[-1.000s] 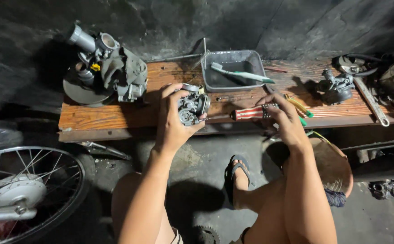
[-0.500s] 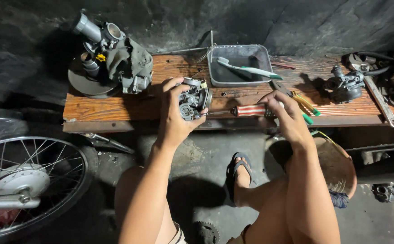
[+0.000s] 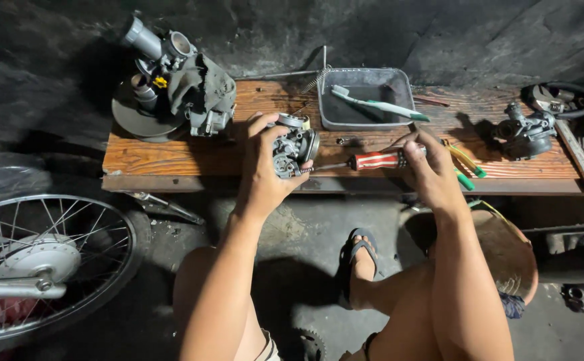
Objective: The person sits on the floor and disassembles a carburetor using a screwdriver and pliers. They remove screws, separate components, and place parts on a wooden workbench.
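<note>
My left hand [image 3: 265, 170] grips a small grey metal carburettor [image 3: 294, 145] just above the front edge of a low wooden bench [image 3: 165, 160]. My right hand [image 3: 429, 170] holds the end of a screwdriver [image 3: 372, 160] with a red and white striped handle. Its shaft points left and its tip touches the lower side of the carburettor.
A grey metal tray [image 3: 365, 99] holding a toothbrush [image 3: 379, 105] sits behind my hands. Engine parts with a rag [image 3: 171, 80] stand at the bench's left, another metal part [image 3: 523, 130] and a wrench [image 3: 579, 160] at its right. A spoked wheel [image 3: 44, 261] lies lower left. My sandalled foot [image 3: 361, 257] rests on the floor.
My right hand has taken up the striped screwdriver from the bench and brought its tip to the carburettor. My left hand stays on the carburettor.
</note>
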